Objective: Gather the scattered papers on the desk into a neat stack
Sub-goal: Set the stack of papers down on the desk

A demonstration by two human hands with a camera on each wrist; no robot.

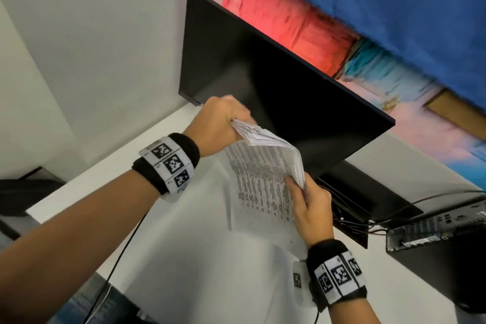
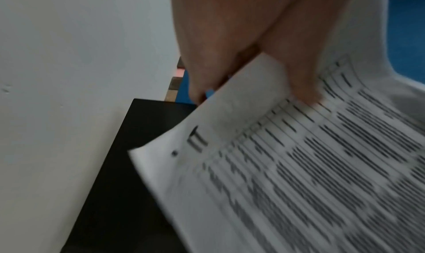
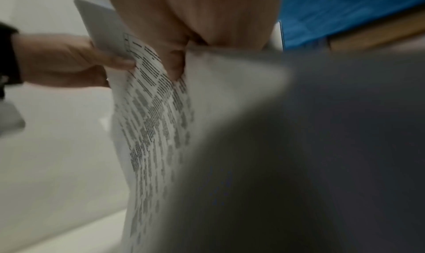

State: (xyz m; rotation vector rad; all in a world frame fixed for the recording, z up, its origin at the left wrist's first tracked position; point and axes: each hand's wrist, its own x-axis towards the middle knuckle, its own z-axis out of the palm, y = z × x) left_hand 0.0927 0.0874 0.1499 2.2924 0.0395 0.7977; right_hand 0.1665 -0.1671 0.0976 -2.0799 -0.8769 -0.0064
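Note:
A bundle of printed papers (image 1: 263, 179) is held up above the white desk (image 1: 184, 258), in front of the dark monitor. My left hand (image 1: 223, 123) grips the bundle's top corner, thumb over the sheets. My right hand (image 1: 307, 200) pinches the bundle's right edge lower down. In the left wrist view the fingers (image 2: 230, 48) clamp the top of a text page (image 2: 299, 166). From the right wrist camera, my right fingers (image 3: 177, 60) pinch the papers (image 3: 156, 129), and the left hand (image 3: 69, 60) holds their upper corner. The sheets sag and fan out unevenly.
A black monitor (image 1: 276, 81) stands just behind the papers, its base (image 1: 368, 192) and cables (image 1: 368, 223) to the right. A small black computer box (image 1: 434, 234) sits at the far right. A dark object (image 1: 26, 192) lies off the desk's left edge. White wall at left.

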